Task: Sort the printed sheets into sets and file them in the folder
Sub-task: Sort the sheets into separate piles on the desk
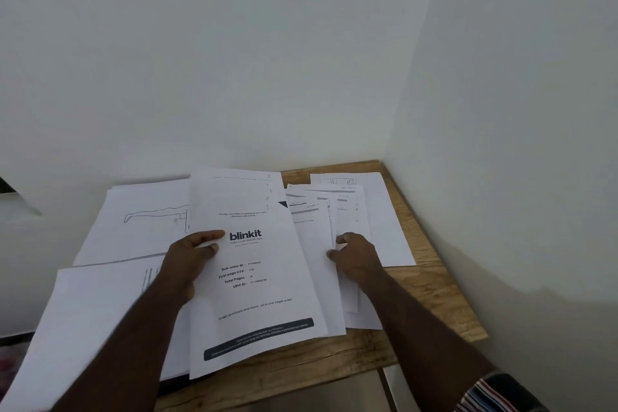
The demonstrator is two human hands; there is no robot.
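Sorting printed sheets on wooden table (431,304) in wall corner.
Left hand (190,254) pinching blinkit cover sheet (257,278) at left edge, thumb on top; right hand (354,254) pinching fanned sheets (321,221) just right; more sheets (133,224) spread left.

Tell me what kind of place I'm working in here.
Probably a home or small office corner, not a proper filing room. A small wooden table sits pushed into the meeting of two plain white walls. Loose printed sheets cover it, with a blinkit print-order cover page held by the left hand.
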